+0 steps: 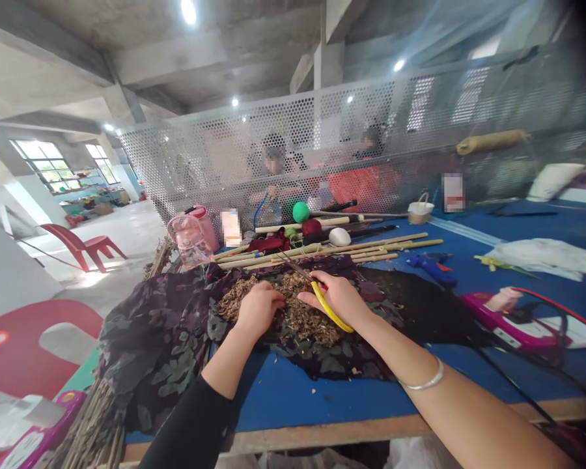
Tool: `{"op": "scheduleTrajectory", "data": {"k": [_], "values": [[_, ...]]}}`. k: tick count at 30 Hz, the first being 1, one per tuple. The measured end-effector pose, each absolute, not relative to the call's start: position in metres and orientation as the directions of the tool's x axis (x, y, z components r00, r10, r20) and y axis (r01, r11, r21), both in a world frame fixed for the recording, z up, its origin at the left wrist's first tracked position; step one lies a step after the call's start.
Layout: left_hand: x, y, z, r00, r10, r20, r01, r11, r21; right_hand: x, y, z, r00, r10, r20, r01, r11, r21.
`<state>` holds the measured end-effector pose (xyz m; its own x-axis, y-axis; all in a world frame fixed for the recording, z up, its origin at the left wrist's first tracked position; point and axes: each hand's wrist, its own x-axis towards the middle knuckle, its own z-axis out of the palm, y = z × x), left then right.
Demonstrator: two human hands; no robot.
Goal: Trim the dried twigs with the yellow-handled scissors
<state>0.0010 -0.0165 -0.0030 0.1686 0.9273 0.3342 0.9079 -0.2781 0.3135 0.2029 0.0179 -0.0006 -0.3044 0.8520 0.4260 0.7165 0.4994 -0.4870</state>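
Observation:
A heap of brown dried plant bits (300, 316) lies on a dark, leaf-patterned cloth (168, 326) on the blue tabletop (268, 391). My left hand (260, 309) rests at the heap's left part, its fingers curled down and closed; what they hold is hidden. My right hand (342, 297) is over the heap's right side, gripping yellow-handled scissors (330, 308). Their dark blades point up and left, away from me, towards the sticks. The two hands are apart, with part of the heap between them.
Behind the cloth lie several thin sticks (390, 246), a green ball (301, 212) and a white ball (340, 236). A blue glue gun (432, 268) and a pink power strip (510, 319) are at right. A perforated metal screen (215, 156) separates two people opposite.

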Motion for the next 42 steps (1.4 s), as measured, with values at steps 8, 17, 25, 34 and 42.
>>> {"op": "scheduleTrajectory", "data": {"k": [8, 17, 25, 34, 42], "values": [[0.002, -0.01, -0.01, 0.166, 0.968, 0.188, 0.965, -0.199, 0.172, 0.204, 0.018, 0.0, -0.304, 0.846, 0.437, 0.709, 0.508, -0.49], [0.001, -0.015, -0.004, 0.186, 0.955, 0.23, 0.952, -0.233, 0.197, 0.202, 0.014, 0.002, -0.331, 0.834, 0.441, 0.7, 0.531, -0.478], [0.005, -0.011, -0.009, 0.154, 0.98, 0.123, 0.966, -0.176, 0.187, 0.201, 0.013, 0.004, -0.328, 0.843, 0.427, 0.703, 0.52, -0.486], [-0.002, -0.007, -0.013, -0.133, 0.94, 0.314, 0.64, -0.161, 0.751, 0.2, 0.014, 0.001, -0.318, 0.849, 0.422, 0.718, 0.506, -0.478], [0.022, -0.012, -0.003, -0.081, 0.996, -0.021, -0.455, -0.018, 0.89, 0.195, 0.006, 0.006, -0.337, 0.829, 0.445, 0.748, 0.523, -0.408]]}}
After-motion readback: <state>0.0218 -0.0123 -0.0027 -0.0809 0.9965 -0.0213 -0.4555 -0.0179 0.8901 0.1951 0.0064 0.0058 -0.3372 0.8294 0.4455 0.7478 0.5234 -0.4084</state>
